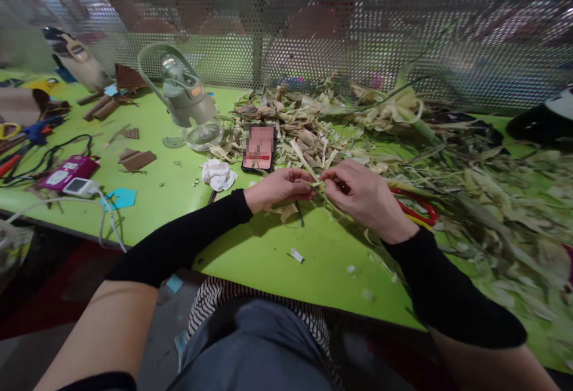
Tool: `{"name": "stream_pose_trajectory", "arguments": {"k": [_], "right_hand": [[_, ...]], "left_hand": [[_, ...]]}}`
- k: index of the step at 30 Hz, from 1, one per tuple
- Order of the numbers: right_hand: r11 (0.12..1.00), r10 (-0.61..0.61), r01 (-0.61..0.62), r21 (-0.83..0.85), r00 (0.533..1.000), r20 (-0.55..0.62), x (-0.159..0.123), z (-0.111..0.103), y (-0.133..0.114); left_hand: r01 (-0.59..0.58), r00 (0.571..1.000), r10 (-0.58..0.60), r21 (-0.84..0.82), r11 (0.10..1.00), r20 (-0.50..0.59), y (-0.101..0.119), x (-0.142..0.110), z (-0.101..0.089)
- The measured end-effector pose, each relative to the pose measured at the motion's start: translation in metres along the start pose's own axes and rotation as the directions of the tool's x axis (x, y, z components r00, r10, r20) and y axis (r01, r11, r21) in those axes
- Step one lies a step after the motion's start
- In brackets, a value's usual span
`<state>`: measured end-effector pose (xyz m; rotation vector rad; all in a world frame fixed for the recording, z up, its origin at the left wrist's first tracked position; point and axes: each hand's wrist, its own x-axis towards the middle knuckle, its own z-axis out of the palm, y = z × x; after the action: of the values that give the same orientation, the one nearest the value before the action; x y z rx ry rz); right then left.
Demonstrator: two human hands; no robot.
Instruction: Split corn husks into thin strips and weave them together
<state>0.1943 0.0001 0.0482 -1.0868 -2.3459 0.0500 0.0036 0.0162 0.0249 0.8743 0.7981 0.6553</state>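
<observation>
Over the green table, my left hand and my right hand meet, fingertips nearly touching. Between them is a thin, pale green strip of leaf, like corn husk. Both hands pinch it, the right with thumb and forefinger. Shreds of the same leaf hang below the right hand. Partly hidden behind that hand lie red-handled scissors. A phone with a lit screen stands just beyond the left hand, before a heap of dry, shredded leaves.
Long green leaves cover the right side. Leftward are a crumpled tissue, a water bottle, a purple power strip with a white cable, and brown paper pieces. Perforated metal panel closes off the back.
</observation>
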Motion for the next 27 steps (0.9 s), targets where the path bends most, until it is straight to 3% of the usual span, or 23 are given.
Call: {"name": "stream_pose_trajectory", "arguments": {"k": [5,13,21,27], "right_hand": [[0.999,0.041,-0.041,0.015,0.999,0.008,0.001,-0.002,0.000],[0.999,-0.047,0.045,0.020,0.996,0.072,0.001,-0.004,0.003],[0.995,-0.043,0.055,-0.089,0.990,0.134,-0.003,0.001,0.006],[0.995,-0.100,0.097,0.029,0.976,0.196,-0.001,-0.001,0.013]], "left_hand": [[0.012,1.000,-0.012,-0.001,1.000,-0.025,0.001,-0.002,0.003],[-0.020,0.999,0.020,-0.002,1.000,-0.029,0.000,-0.001,0.002],[-0.046,0.998,0.047,0.017,0.999,-0.045,-0.004,0.000,0.004],[-0.061,0.998,0.062,0.057,0.997,-0.020,-0.003,-0.001,0.004]]}}
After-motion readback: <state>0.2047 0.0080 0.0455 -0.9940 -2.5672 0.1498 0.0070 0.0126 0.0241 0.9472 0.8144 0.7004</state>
